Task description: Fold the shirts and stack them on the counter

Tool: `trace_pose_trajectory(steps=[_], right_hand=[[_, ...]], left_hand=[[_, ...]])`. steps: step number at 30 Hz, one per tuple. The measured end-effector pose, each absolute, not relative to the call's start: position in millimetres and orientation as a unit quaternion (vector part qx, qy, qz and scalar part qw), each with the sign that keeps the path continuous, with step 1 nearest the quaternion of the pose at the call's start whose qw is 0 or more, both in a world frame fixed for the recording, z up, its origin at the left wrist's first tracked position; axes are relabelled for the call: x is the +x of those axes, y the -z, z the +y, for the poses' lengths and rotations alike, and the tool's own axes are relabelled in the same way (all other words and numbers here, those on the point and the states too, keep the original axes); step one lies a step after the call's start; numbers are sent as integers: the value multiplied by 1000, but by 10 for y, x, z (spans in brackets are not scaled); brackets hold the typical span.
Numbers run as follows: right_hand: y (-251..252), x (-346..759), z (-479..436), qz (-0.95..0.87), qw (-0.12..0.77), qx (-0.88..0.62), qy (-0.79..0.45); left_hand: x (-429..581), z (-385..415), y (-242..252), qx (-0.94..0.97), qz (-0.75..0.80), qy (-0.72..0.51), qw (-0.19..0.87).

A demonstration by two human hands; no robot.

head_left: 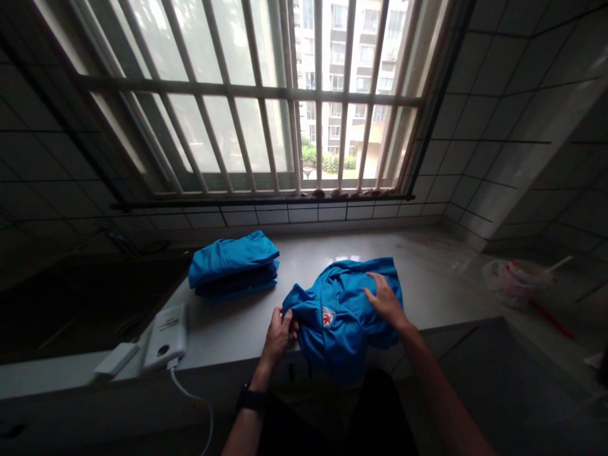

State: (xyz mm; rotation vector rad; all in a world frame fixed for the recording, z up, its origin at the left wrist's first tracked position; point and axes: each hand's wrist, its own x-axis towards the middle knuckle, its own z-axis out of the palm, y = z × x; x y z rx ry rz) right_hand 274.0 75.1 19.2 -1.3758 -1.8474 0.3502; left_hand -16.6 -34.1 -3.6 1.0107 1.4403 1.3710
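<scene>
A rumpled blue garment (339,342) with a white and red badge lies on the white counter, its near part hanging over the front edge. My left hand (280,334) pinches the garment's left edge between thumb and fingers. On the cloth's right part rests my right hand (384,299), fingers spread and lying on the fabric. To the left stands a stack of folded clothes (235,259), bright blue on top with a dark navy layer beneath. The garment's exact kind cannot be made out.
A dark sink (95,297) with a tap is at the left. A white power bank (166,335) with a cable and a small white box (116,360) lie near the front edge. At the right sits a plastic bag (515,282). A barred window (256,95) is behind the counter.
</scene>
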Motion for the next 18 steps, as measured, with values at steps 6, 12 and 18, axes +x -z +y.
trace_pose_trajectory(steps=[6, 12, 18], right_hand=[[242, 2447, 380, -775, 305, -537, -134], [217, 2462, 353, -758, 346, -534, -146], [210, 2500, 340, -745, 385, -513, -183]], left_hand=[[-174, -377, 2, 409, 554, -547, 476], [-199, -423, 32, 443, 554, -526, 469], [-202, -465, 41, 460, 539, -529, 467]])
